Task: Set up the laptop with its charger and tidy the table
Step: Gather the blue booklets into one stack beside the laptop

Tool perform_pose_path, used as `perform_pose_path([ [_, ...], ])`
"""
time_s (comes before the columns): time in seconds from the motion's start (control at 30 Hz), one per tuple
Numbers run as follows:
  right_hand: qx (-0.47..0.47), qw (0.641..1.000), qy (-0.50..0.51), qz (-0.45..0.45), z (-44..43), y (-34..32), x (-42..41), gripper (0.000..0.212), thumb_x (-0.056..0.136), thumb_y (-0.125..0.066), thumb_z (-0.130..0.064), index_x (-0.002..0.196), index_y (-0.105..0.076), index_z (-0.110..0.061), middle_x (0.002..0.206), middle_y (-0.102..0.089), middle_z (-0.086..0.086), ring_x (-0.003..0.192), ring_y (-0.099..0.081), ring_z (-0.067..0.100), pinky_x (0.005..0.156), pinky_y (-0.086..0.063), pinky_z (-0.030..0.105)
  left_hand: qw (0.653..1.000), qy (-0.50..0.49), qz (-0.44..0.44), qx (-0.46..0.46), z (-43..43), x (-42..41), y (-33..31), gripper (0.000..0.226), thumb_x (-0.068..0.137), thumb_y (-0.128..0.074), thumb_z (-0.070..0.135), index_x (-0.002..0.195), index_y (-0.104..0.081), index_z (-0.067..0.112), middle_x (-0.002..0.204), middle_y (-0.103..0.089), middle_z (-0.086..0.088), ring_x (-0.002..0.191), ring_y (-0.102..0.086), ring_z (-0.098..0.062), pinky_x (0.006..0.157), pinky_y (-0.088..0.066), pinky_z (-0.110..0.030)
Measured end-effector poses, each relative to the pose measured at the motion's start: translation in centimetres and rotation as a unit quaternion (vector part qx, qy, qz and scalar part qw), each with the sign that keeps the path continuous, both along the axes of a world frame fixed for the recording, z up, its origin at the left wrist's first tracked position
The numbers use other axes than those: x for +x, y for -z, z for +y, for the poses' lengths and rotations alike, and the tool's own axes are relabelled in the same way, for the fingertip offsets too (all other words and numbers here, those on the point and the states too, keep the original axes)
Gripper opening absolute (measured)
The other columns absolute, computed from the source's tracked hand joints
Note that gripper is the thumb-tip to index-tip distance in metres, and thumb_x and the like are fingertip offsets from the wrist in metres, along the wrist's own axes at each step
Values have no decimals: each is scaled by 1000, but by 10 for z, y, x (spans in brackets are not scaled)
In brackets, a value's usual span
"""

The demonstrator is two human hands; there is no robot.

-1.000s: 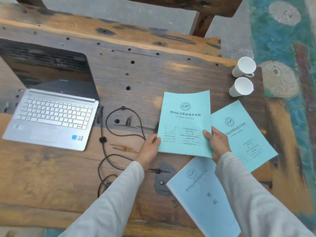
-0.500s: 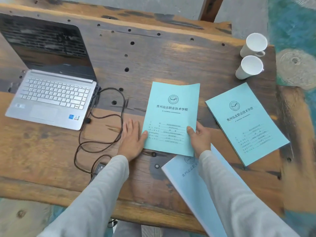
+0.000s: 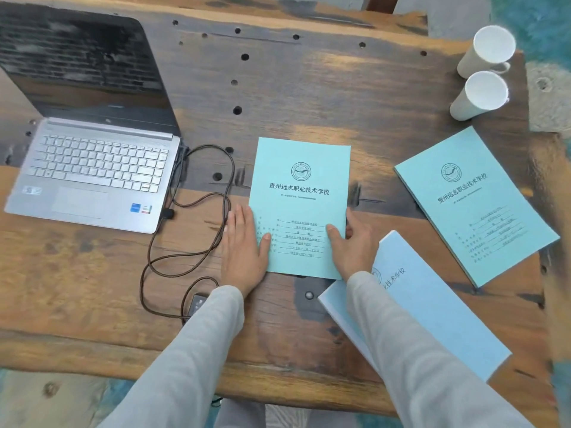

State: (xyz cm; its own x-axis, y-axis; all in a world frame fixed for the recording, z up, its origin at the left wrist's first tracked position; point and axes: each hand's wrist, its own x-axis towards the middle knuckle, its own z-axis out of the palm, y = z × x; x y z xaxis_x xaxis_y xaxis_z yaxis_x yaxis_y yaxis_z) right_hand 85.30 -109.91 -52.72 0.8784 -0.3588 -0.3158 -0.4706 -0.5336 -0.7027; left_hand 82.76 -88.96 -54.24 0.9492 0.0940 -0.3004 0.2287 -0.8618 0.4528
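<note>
An open silver laptop (image 3: 92, 168) with a dark screen sits at the left of the wooden table (image 3: 309, 97). Its dark charger cable (image 3: 222, 193) is plugged into the laptop's right side and loops across the wood to the black charger brick (image 3: 197, 302) beside my left sleeve. A teal booklet (image 3: 299, 186) lies flat in the middle. My left hand (image 3: 244, 251) rests flat on the table at its lower left edge, thumb on the cover. My right hand (image 3: 353, 245) holds its lower right edge, thumb on top.
A second teal booklet (image 3: 472, 205) lies at the right. A light blue booklet (image 3: 438, 322) is partly under my right arm, near the front edge. Two white paper cups (image 3: 491, 47) (image 3: 482, 94) stand at the far right corner. The table top has several drilled holes.
The middle teal booklet came down from a raised, two-handed hold to lie flat on the table. My left hand let go of its edge and spread flat beside it.
</note>
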Motion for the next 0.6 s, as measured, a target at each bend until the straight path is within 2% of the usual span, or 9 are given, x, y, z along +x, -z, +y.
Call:
perform_pose_path([
  [0.07, 14, 1000, 23, 17, 1, 0, 2, 51, 85, -75, -29, 134, -64, -28, 110, -52, 7, 104, -49, 16, 99, -36, 21, 1000, -10, -6, 0, 3, 2, 3, 70, 105, -38, 34, 160, -4, 9, 169, 3, -11, 156, 5, -25, 126, -2, -40],
  [0.2, 20, 999, 10, 31, 2, 6, 4, 57, 85, -75, -34, 139, -60, -27, 113, -55, 11, 104, -53, 17, 101, -42, 28, 999, -14, -34, -9, 8, 3, 9, 68, 105, -38, 30, 160, -5, 7, 169, 2, -10, 156, 4, -22, 126, -3, -40],
  [0.3, 4, 1000, -15, 13, 4, 6, 4, 50, 86, -73, -35, 135, -63, -29, 102, -59, 15, 107, -49, 22, 94, -41, 28, 999, -19, -47, -16, 9, 0, 13, 68, 105, -39, 29, 160, -8, 6, 169, -1, -9, 156, 2, -22, 126, -5, -40],
  [0.43, -12, 999, -40, 15, 1, 6, 6, 49, 88, -71, -40, 135, -62, -30, 96, -61, 16, 112, -45, 25, 98, -40, 34, 998, -24, -58, -29, 10, 0, 15, 67, 104, -42, 27, 159, -12, 6, 169, -7, -9, 156, -2, -21, 126, -8, -40],
  [0.53, -25, 998, -61, 19, -1, 6, 6, 49, 90, -69, -40, 136, -62, -26, 89, -63, 11, 108, -46, 26, 96, -40, 38, 997, -26, -64, -25, 8, -1, 16, 65, 104, -42, 27, 159, -15, 6, 168, -9, -9, 156, -5, -21, 126, -8, -38],
  [0.6, -32, 996, -80, 18, -4, 6, 5, 40, 90, -69, -37, 128, -66, -24, 80, -59, 3, 101, -48, 26, 88, -41, 36, 997, -30, -66, -38, 6, -2, 14, 62, 104, -44, 23, 158, -20, 6, 168, -12, -10, 156, -7, -23, 126, -8, -35],
])
